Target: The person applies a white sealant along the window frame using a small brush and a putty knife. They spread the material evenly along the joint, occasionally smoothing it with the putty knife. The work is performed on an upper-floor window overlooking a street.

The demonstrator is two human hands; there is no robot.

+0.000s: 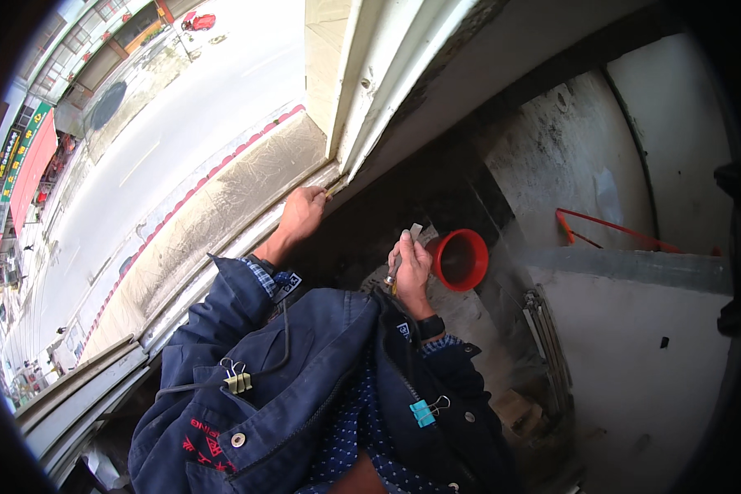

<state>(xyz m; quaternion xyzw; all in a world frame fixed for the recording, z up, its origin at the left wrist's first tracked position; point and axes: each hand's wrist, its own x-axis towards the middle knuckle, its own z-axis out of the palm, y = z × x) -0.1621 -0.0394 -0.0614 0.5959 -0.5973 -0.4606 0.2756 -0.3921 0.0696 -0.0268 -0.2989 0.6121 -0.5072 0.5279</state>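
My left hand (301, 216) reaches to the inner corner of the window frame (356, 99). Its fingers are closed in a pinch at the sill (247, 229), and a small yellowish piece shows at the fingertips, too small to name. Farther right, my right hand (412, 270) is wrapped round a scraper (417, 231), its flat metal blade pointing up past the thumb. Part of the scraper's handle end shows below the fingers. Just right of that hand is a red bucket (482, 262), with its dark inside facing up.
Beyond the sill lies a street (181, 123) far below. A pale wall block (642, 329) stands at the right, with an orange-red strip (617, 226) above it. Several long thin bars (547, 342) lean beside it, near a brown box (517, 413).
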